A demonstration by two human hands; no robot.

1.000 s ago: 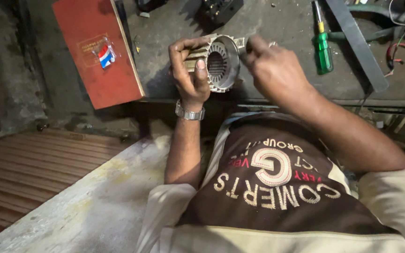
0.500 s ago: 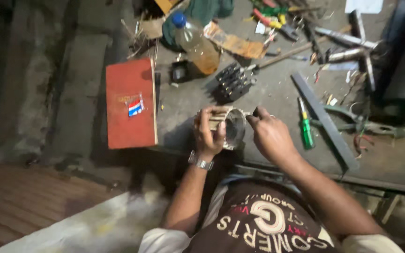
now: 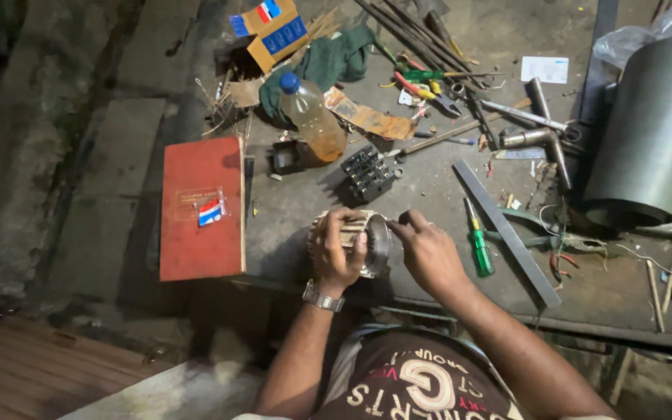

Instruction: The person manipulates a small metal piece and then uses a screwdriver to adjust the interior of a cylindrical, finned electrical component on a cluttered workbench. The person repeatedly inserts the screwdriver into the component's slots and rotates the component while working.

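My left hand [image 3: 335,253], with a metal watch at the wrist, grips a finned round motor stator housing [image 3: 358,230] lying on its side near the front edge of the grey workbench [image 3: 429,194]. The housing's open end faces right. My right hand [image 3: 428,253] is at that open end, fingers bent against the rim; whether it pinches anything small I cannot tell. A green-handled screwdriver [image 3: 477,241] lies just right of my right hand.
A red book [image 3: 201,206] overhangs the bench's left edge. Behind the housing sit a black terminal block [image 3: 367,173], a plastic bottle of amber liquid [image 3: 313,117], a green cloth, pliers, rods and pipes. A flat metal bar [image 3: 505,230] and a large grey cylinder [image 3: 651,132] are at right.
The view has pulled back and tilted up, showing much more of the bench. Both hands stay on the housing, which now rests lower, at the bench's front edge.
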